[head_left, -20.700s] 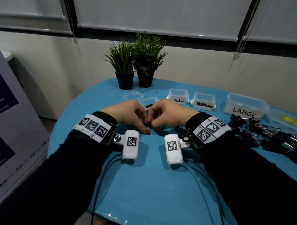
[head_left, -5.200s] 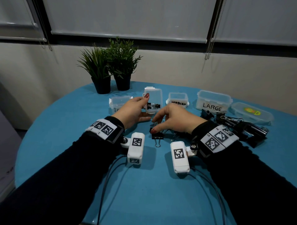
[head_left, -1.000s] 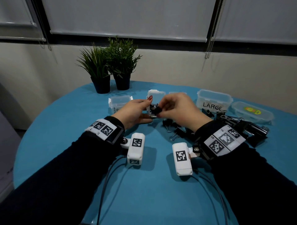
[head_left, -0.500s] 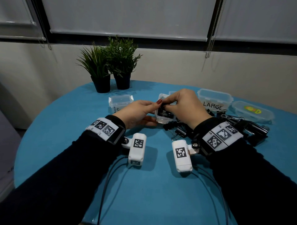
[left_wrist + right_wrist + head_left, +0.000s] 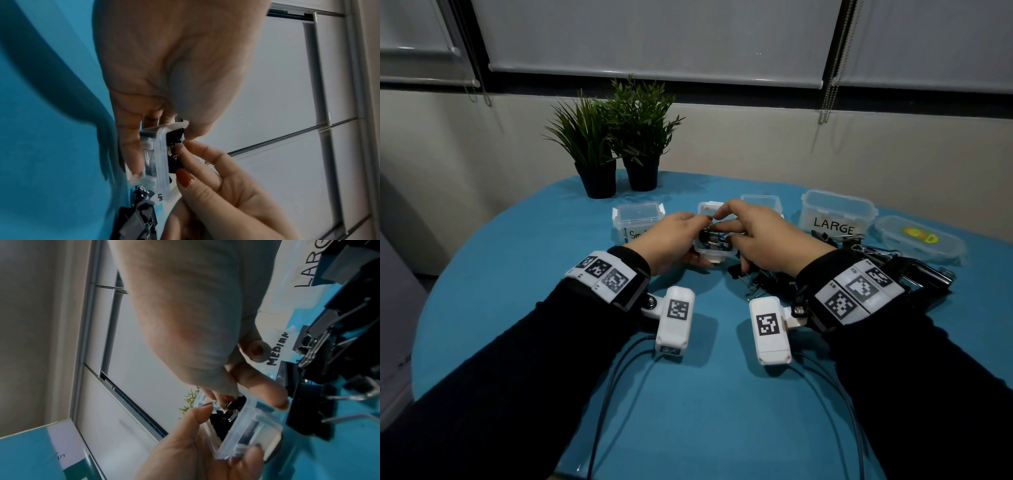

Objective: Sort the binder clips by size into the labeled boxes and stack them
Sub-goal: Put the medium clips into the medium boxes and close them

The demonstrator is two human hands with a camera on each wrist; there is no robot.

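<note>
Left hand gripping a small clear box of black clips just above the blue worktop, right hand pinching a clip at its mouth, loose clips beside, LARGE box behind

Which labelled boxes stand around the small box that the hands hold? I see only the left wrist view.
Observer: Left of the left hand, a closed box has a label starting "Sm".
Operator: And on the right?
Observer: The LARGE box stands beyond the right hand.
Operator: Is any box between them?
Observer: Yes, the right wrist view shows a box labelled MEDIUM behind that hand.
</note>
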